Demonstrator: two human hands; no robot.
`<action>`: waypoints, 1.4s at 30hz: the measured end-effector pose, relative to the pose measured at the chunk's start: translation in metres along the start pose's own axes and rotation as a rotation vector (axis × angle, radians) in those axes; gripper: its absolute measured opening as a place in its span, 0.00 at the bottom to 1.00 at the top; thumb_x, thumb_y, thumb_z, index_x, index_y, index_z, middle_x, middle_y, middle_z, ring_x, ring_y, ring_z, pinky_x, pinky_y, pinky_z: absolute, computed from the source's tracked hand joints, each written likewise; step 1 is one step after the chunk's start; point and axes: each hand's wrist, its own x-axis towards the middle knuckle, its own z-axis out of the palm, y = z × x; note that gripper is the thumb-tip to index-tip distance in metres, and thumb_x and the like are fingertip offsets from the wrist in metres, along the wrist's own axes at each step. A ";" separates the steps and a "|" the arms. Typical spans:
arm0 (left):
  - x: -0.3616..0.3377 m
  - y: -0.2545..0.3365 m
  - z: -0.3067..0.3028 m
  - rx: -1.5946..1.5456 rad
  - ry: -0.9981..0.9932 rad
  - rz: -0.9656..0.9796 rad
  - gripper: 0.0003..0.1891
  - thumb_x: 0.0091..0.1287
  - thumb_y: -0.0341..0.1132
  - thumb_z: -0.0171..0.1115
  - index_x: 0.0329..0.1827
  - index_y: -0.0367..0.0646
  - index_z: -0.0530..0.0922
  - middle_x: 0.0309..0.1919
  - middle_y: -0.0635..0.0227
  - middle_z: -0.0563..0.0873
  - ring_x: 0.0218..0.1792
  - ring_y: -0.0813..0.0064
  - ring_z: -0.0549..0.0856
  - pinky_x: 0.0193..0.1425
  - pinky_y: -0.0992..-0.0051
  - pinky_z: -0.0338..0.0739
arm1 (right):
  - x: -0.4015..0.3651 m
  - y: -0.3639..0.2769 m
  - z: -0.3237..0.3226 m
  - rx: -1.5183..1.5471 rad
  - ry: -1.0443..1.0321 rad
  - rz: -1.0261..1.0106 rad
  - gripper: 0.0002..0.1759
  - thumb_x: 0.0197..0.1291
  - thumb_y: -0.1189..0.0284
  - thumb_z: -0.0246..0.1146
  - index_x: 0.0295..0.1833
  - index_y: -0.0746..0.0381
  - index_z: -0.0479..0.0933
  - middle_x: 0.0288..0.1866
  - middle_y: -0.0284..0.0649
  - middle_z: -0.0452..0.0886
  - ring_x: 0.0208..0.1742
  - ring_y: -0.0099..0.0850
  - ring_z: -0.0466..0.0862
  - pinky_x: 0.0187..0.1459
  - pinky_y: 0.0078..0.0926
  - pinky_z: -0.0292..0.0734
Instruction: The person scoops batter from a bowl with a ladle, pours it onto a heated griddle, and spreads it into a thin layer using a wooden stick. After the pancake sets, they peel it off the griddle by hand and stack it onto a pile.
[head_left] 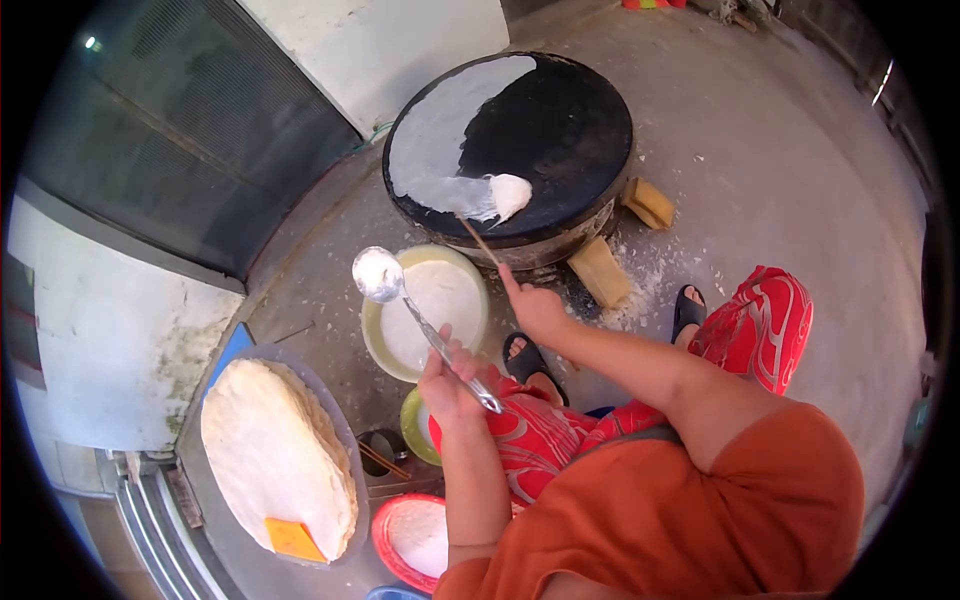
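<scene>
My left hand (pixel 452 385) is closed around the handle of a metal ladle (pixel 428 330), whose bowl carries white batter and hangs over the edge of a pale basin (pixel 478 330) of batter. Fingers wrapped, my right hand (pixel 537 310) grips a thin wooden stick (pixel 478 240) that reaches the near edge of a round black griddle (pixel 560 120). A thin layer of white batter (pixel 430 130) covers the griddle's left side in a curved band. At the band's near end sits a thick lump of batter (pixel 511 196), close to the stick's tip.
A tall stack of round flatbreads (pixel 275 450) stands at left, with an orange scraper (pixel 293 540) on it. Nearby are a red basin (pixel 385 530), a small green bowl (pixel 415 435) and a dark pot (pixel 380 445). Yellow blocks (pixel 600 272) lie beside the griddle.
</scene>
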 end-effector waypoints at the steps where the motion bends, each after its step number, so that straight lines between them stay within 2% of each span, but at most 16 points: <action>1: 0.000 -0.001 0.002 0.000 0.014 -0.001 0.17 0.68 0.35 0.37 0.51 0.29 0.64 0.28 0.65 0.70 0.19 0.81 0.66 0.18 0.83 0.61 | 0.006 0.000 0.000 -0.092 -0.062 -0.066 0.38 0.52 0.76 0.47 0.68 0.64 0.40 0.32 0.53 0.76 0.30 0.45 0.80 0.30 0.39 0.76; 3: -0.002 -0.001 0.002 0.014 0.016 -0.011 0.17 0.68 0.35 0.37 0.51 0.29 0.64 0.28 0.65 0.70 0.19 0.81 0.66 0.18 0.83 0.62 | 0.015 0.024 -0.007 -0.035 -0.018 0.113 0.39 0.52 0.76 0.49 0.68 0.62 0.40 0.34 0.53 0.76 0.31 0.44 0.80 0.30 0.37 0.76; 9: 0.006 -0.005 -0.002 0.046 -0.007 -0.002 0.17 0.68 0.35 0.37 0.51 0.29 0.64 0.27 0.66 0.70 0.19 0.81 0.66 0.19 0.83 0.62 | -0.014 0.054 -0.036 -0.027 0.046 0.156 0.39 0.51 0.77 0.49 0.68 0.62 0.40 0.33 0.52 0.76 0.28 0.44 0.79 0.28 0.36 0.75; 11: 0.006 -0.007 0.000 0.034 -0.013 -0.002 0.17 0.68 0.35 0.37 0.50 0.29 0.64 0.27 0.65 0.70 0.19 0.81 0.66 0.19 0.83 0.62 | -0.013 0.052 -0.029 -0.174 -0.026 -0.097 0.38 0.51 0.78 0.49 0.68 0.62 0.41 0.33 0.51 0.76 0.29 0.45 0.79 0.30 0.36 0.75; 13: 0.006 -0.009 0.004 0.030 -0.012 -0.024 0.17 0.68 0.35 0.36 0.50 0.30 0.64 0.27 0.65 0.69 0.20 0.80 0.66 0.19 0.83 0.62 | -0.010 0.072 -0.025 -0.179 0.059 -0.107 0.37 0.53 0.79 0.47 0.69 0.60 0.41 0.31 0.49 0.77 0.29 0.44 0.79 0.31 0.35 0.75; 16: 0.006 -0.009 0.001 0.026 -0.018 -0.052 0.16 0.68 0.34 0.35 0.51 0.30 0.64 0.28 0.65 0.69 0.21 0.80 0.65 0.20 0.83 0.62 | -0.006 0.104 -0.052 -0.051 0.111 0.101 0.35 0.53 0.76 0.49 0.68 0.54 0.48 0.29 0.47 0.78 0.30 0.41 0.80 0.31 0.34 0.75; 18: 0.008 -0.010 0.001 0.035 -0.028 -0.057 0.16 0.68 0.34 0.35 0.51 0.30 0.64 0.28 0.64 0.69 0.21 0.80 0.65 0.20 0.83 0.62 | -0.009 0.111 -0.067 0.165 0.197 0.301 0.31 0.51 0.71 0.53 0.64 0.46 0.59 0.29 0.43 0.79 0.31 0.36 0.80 0.33 0.33 0.74; 19: 0.009 -0.011 0.001 0.030 -0.029 -0.049 0.16 0.68 0.34 0.35 0.51 0.30 0.64 0.28 0.64 0.69 0.21 0.80 0.65 0.20 0.83 0.62 | -0.007 0.113 -0.062 0.165 0.200 0.305 0.31 0.51 0.71 0.53 0.64 0.46 0.59 0.29 0.43 0.79 0.31 0.36 0.80 0.33 0.33 0.74; 21: 0.010 -0.011 0.003 0.030 -0.029 -0.042 0.16 0.68 0.34 0.35 0.50 0.30 0.64 0.28 0.64 0.68 0.21 0.80 0.65 0.20 0.83 0.62 | 0.001 0.102 -0.052 0.830 0.108 0.422 0.27 0.48 0.68 0.57 0.58 0.41 0.68 0.30 0.41 0.80 0.31 0.35 0.80 0.35 0.32 0.73; 25: 0.013 -0.014 0.006 0.005 -0.019 -0.066 0.16 0.68 0.34 0.35 0.51 0.30 0.64 0.28 0.65 0.69 0.21 0.80 0.65 0.20 0.83 0.63 | -0.022 0.107 -0.032 0.049 0.234 0.015 0.25 0.50 0.71 0.54 0.56 0.36 0.70 0.27 0.40 0.79 0.29 0.35 0.79 0.32 0.35 0.72; 28: 0.013 -0.015 0.004 0.008 -0.010 -0.074 0.16 0.68 0.34 0.36 0.51 0.30 0.64 0.28 0.65 0.69 0.21 0.80 0.65 0.20 0.83 0.63 | -0.015 0.151 -0.076 -0.134 0.220 0.221 0.25 0.50 0.72 0.52 0.55 0.38 0.70 0.27 0.41 0.78 0.30 0.38 0.79 0.30 0.36 0.71; 33: 0.016 -0.021 0.009 0.053 0.000 -0.039 0.16 0.68 0.34 0.36 0.51 0.30 0.64 0.27 0.65 0.69 0.21 0.80 0.65 0.20 0.84 0.63 | -0.009 0.146 -0.102 0.227 0.318 0.404 0.22 0.49 0.70 0.52 0.53 0.42 0.72 0.28 0.41 0.78 0.29 0.40 0.78 0.30 0.36 0.72; 36: 0.017 -0.023 0.012 0.066 0.031 -0.028 0.16 0.68 0.34 0.36 0.51 0.30 0.64 0.28 0.65 0.69 0.20 0.81 0.65 0.19 0.84 0.63 | -0.026 0.146 -0.088 -0.008 0.307 -0.107 0.22 0.48 0.71 0.53 0.52 0.43 0.73 0.28 0.39 0.78 0.30 0.40 0.78 0.30 0.36 0.73; 37: 0.017 -0.024 0.013 0.048 0.039 -0.040 0.16 0.68 0.34 0.36 0.51 0.30 0.64 0.28 0.65 0.69 0.20 0.81 0.65 0.19 0.84 0.63 | -0.025 0.165 -0.086 -0.007 0.307 -0.105 0.22 0.48 0.71 0.53 0.52 0.43 0.73 0.28 0.39 0.78 0.30 0.40 0.78 0.30 0.36 0.73; 39: 0.018 -0.027 0.013 0.026 0.049 -0.049 0.16 0.68 0.34 0.36 0.51 0.30 0.64 0.28 0.65 0.69 0.20 0.81 0.65 0.19 0.84 0.63 | -0.012 0.199 -0.097 -0.157 0.355 0.153 0.22 0.48 0.70 0.53 0.52 0.44 0.73 0.28 0.39 0.78 0.29 0.39 0.79 0.30 0.35 0.74; 42: 0.021 -0.029 0.010 0.046 0.061 -0.039 0.17 0.68 0.34 0.36 0.51 0.29 0.64 0.28 0.65 0.70 0.19 0.81 0.66 0.18 0.84 0.63 | 0.014 0.225 -0.117 -0.140 0.411 0.192 0.25 0.47 0.72 0.54 0.54 0.41 0.71 0.23 0.38 0.76 0.25 0.38 0.78 0.25 0.35 0.72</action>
